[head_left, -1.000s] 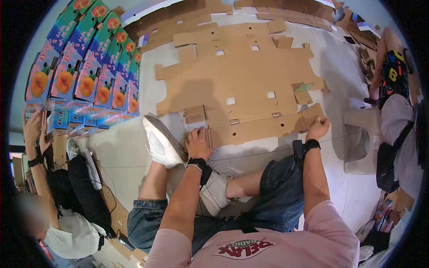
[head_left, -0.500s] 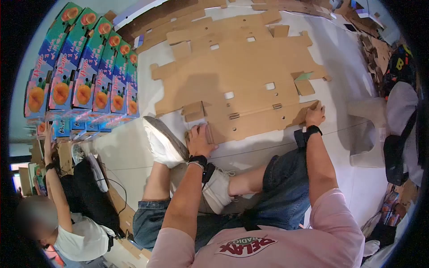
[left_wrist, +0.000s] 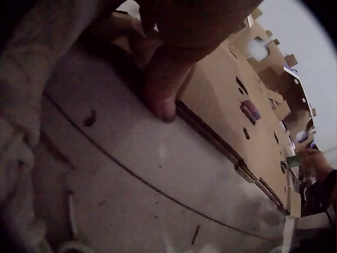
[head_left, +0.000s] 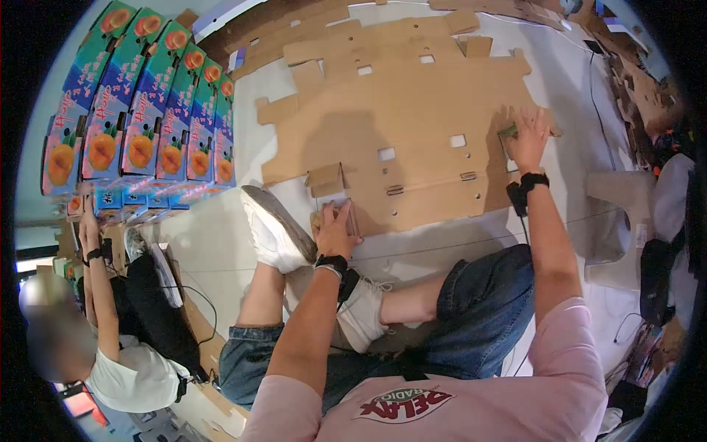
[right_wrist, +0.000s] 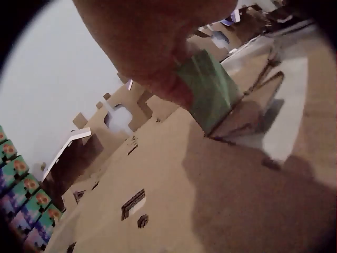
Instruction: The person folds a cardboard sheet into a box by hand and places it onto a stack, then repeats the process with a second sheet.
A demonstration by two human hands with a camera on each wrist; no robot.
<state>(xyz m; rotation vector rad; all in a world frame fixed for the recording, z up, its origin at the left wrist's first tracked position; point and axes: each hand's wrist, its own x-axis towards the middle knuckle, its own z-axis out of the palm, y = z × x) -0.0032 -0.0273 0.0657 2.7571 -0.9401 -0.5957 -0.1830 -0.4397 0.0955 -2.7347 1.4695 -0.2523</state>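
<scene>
A flattened cardboard box [head_left: 412, 103], brown side up with several cut slots, lies on the floor before me. At its near left corner my left hand [head_left: 335, 234] grips a small folded flap. In the left wrist view that thumb [left_wrist: 160, 100] rests at the layered cardboard edge. My right hand [head_left: 529, 144] reaches the right side, fingers spread. The right wrist view shows its thumb against the green printed face of a raised flap [right_wrist: 210, 97]. Another flap [head_left: 324, 180] stands partly folded just beyond my left hand.
Peach-printed boxes [head_left: 103, 151] are stacked at the left, where another person [head_left: 132, 376] reaches toward them. My white shoe [head_left: 276, 228] stands beside my left hand. A pale plastic stool [head_left: 622, 221] is on the right. More cardboard [head_left: 294, 44] lies at the back.
My right hand has left the near right corner and moved forward to the green flap. My left hand stays at the near left corner. The other person's arms have shifted by the boxes.
</scene>
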